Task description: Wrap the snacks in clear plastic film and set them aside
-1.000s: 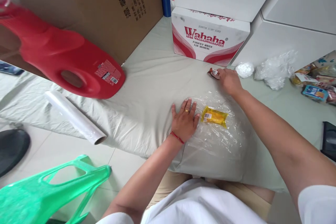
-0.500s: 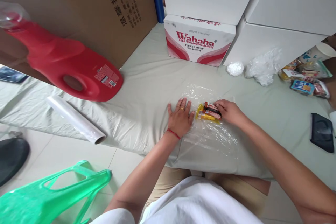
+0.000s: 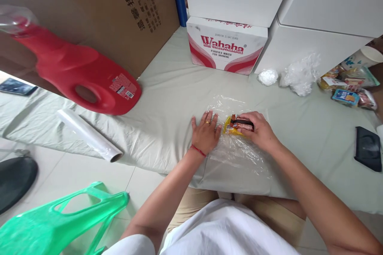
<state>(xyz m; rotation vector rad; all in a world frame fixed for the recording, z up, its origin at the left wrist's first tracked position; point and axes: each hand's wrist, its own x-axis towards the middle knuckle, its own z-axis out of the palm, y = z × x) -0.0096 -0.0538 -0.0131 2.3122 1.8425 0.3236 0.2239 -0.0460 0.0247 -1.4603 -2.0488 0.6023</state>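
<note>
My left hand [image 3: 205, 134] lies flat with its fingers spread, on the left edge of a sheet of clear plastic film [image 3: 247, 155]. On the film is a small brown-and-red snack packet [image 3: 239, 122] with a dark band, resting over a yellow packet [image 3: 229, 130]. My right hand [image 3: 261, 130] closes around the right end of the brown packet, fingers on the far side and thumb on the near side. Whether that hand also grips the yellow packet, I cannot tell.
A roll of film [image 3: 89, 135] and a large red bottle [image 3: 89, 75] lie to the left. The Wahaba box [image 3: 226, 50] stands at the back, near crumpled plastic [image 3: 301, 73]. Snack packets [image 3: 345, 96] and a dark object [image 3: 368, 149] are right; a green stool [image 3: 60, 219] stands below.
My right hand has shifted from pinching the packet's right end to wrapping round it from both sides. The brown packet is slightly turned. My left hand stays in place.
</note>
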